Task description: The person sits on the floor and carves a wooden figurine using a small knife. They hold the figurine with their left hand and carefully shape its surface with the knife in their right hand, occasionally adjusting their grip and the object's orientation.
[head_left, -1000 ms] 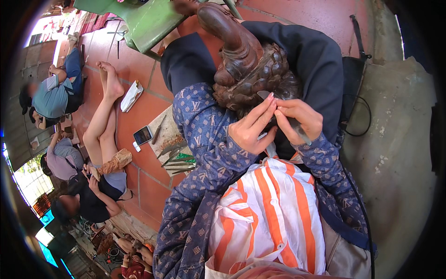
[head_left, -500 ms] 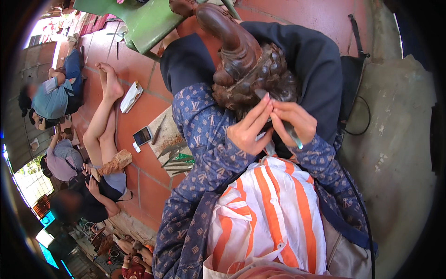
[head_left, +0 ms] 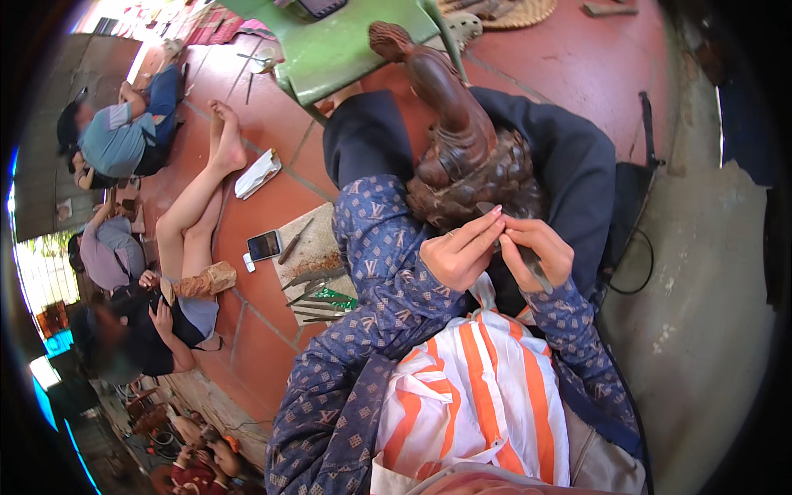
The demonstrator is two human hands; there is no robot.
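Note:
A dark brown carved wooden figure (head_left: 450,91) leans between my legs, its rough, knobbly lower part (head_left: 511,169) towards me. My right hand (head_left: 544,247) is closed around a slim metal carving tool (head_left: 540,274), whose back end sticks out below the palm. My left hand (head_left: 455,257) pinches the tool's front end, fingertips meeting those of the right. The flat tip shows just past the fingers, against the near edge of the carving; whether it touches the wood I cannot tell.
Left of my leg, a board (head_left: 318,239) carries several carving tools (head_left: 309,301) and wood shavings. Beside it lies a phone (head_left: 264,246). A green chair (head_left: 355,49) stands ahead. At left, a seated person's legs (head_left: 186,219) stretch across the tiles, with a carved wood piece (head_left: 206,280) nearby.
The whole view has shifted, so the figure, chair and floor things appear lower and farther right. Both hands keep their grip on the tool at the figure's near edge.

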